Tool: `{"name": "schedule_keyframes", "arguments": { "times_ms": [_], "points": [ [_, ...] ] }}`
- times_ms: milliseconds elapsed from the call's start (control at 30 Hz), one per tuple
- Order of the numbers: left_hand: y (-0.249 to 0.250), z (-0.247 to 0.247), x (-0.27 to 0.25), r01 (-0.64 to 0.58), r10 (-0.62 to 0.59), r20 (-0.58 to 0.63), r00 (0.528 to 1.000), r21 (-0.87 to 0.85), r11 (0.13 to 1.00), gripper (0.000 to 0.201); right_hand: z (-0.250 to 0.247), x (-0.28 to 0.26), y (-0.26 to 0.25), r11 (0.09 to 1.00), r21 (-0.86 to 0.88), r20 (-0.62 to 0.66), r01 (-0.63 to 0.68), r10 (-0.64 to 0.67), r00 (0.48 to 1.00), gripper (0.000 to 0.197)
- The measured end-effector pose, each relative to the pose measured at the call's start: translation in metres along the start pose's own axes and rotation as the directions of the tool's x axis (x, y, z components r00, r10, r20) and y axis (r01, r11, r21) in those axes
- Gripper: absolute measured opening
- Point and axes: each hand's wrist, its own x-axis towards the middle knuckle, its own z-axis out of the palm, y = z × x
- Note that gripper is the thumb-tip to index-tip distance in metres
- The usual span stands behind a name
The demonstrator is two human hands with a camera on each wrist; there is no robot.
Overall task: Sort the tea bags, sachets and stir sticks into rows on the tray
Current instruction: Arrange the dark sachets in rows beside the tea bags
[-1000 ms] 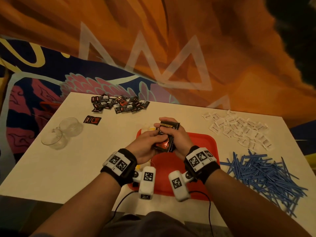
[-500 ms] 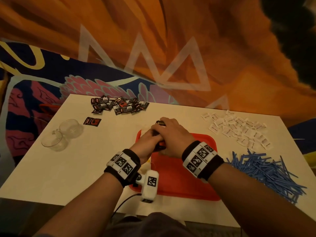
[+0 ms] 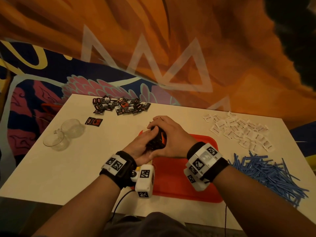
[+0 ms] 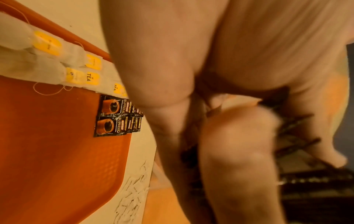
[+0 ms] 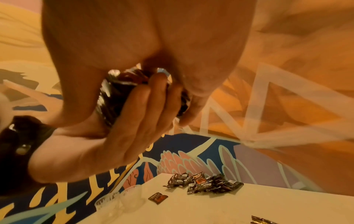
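Both hands meet above the far left part of the red tray point(image 3: 179, 185). Between them they grip a stack of black coffee sachets point(image 3: 158, 140) point(image 5: 118, 97). My left hand point(image 3: 142, 144) cups the stack from below, and my right hand point(image 3: 169, 139) curls over it from above. On the tray lies a row of tea bags with yellow tags point(image 4: 76, 71), and beside it a short row of black sachets point(image 4: 114, 118). Both rows are hidden behind my hands in the head view.
A pile of black sachets point(image 3: 121, 106) lies at the table's far left, with one loose sachet point(image 3: 93, 121) nearer. Two clear glass cups point(image 3: 65, 134) stand at the left. White sachets point(image 3: 239, 130) lie at the far right, blue stir sticks point(image 3: 266, 171) at the near right.
My right hand has rolled over the top of the sachet stack, and both hands have closed around it. The stack now sits lower and is mostly covered.
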Motion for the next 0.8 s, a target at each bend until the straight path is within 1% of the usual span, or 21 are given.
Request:
{"name": "schedule_keyframes", "arguments": {
  "times_ms": [67,100,133,200,233,300,367,400,467,500,533,567,633,700,767,800],
  "points": [
    [0.001,0.001,0.001,0.013,-0.012,-0.030,0.999,0.021,1.000,0.096,0.000,0.001,-0.001,0.999,-0.043,-0.025,-0.006,0.005,1.000,0.069],
    [0.001,0.001,0.002,0.026,-0.025,-0.033,0.999,0.024,0.999,0.098,0.000,0.001,-0.002,0.998,-0.052,-0.026,-0.017,0.016,1.000,0.068],
    [0.002,0.001,0.002,0.043,-0.042,-0.029,0.999,0.033,0.999,0.099,0.000,0.000,-0.002,0.998,-0.061,-0.015,-0.027,0.026,1.000,0.070],
    [0.003,0.001,0.003,0.071,-0.069,-0.020,0.997,0.067,0.995,0.094,0.000,-0.001,-0.001,0.994,-0.100,0.035,-0.050,0.054,0.998,0.086],
    [0.003,0.000,0.004,0.075,-0.075,-0.011,0.997,0.082,0.994,0.087,0.001,-0.002,0.000,0.989,-0.134,0.063,-0.066,0.075,0.995,0.095],
    [0.006,-0.001,0.004,0.094,-0.093,-0.009,0.996,0.115,0.989,0.064,0.002,-0.003,0.001,0.975,-0.198,0.091,-0.101,0.121,0.988,0.112],
    [0.009,0.001,0.005,0.143,-0.139,-0.040,0.990,0.138,0.980,0.037,0.003,-0.004,0.002,0.968,-0.215,0.105,-0.128,0.153,0.983,0.124],
    [0.010,0.002,0.006,0.163,-0.154,-0.074,0.985,0.141,0.977,0.027,0.003,-0.005,0.003,0.968,-0.208,0.115,-0.137,0.164,0.980,0.128],
    [0.010,0.002,0.010,0.164,-0.143,-0.147,0.979,0.143,0.976,0.023,0.002,-0.007,0.006,0.977,-0.134,0.124,-0.166,0.182,0.975,0.131],
    [0.011,0.002,0.012,0.149,-0.121,-0.179,0.976,0.152,0.977,0.024,0.003,-0.008,0.008,0.978,-0.056,0.111,-0.202,0.207,0.972,0.129],
    [0.011,0.001,0.013,0.127,-0.091,-0.211,0.973,0.164,0.978,0.025,0.004,-0.008,0.011,0.967,0.048,0.079,-0.251,0.246,0.966,0.126],
    [0.012,0.000,0.015,0.106,-0.064,-0.230,0.971,0.177,0.978,0.028,0.005,-0.008,0.014,0.938,0.165,0.032,-0.306,0.306,0.952,0.120],
    [0.012,-0.003,0.018,0.070,-0.011,-0.263,0.965,0.216,0.974,0.030,0.007,-0.009,0.021,0.831,0.385,-0.040,-0.402,0.451,0.892,0.101],
    [0.012,-0.004,0.021,0.040,0.045,-0.298,0.954,0.274,0.961,0.032,0.010,-0.010,0.026,0.733,0.487,-0.042,-0.475,0.563,0.825,0.072],
    [0.011,-0.007,0.026,0.020,0.089,-0.316,0.945,0.326,0.945,0.035,0.015,-0.010,0.034,0.673,0.544,-0.031,-0.501,0.613,0.790,0.036],
    [0.009,-0.009,0.028,0.005,0.111,-0.319,0.941,0.344,0.939,0.036,0.017,-0.010,0.037,0.635,0.590,-0.022,-0.499,0.631,0.776,0.023]
  ]
}}
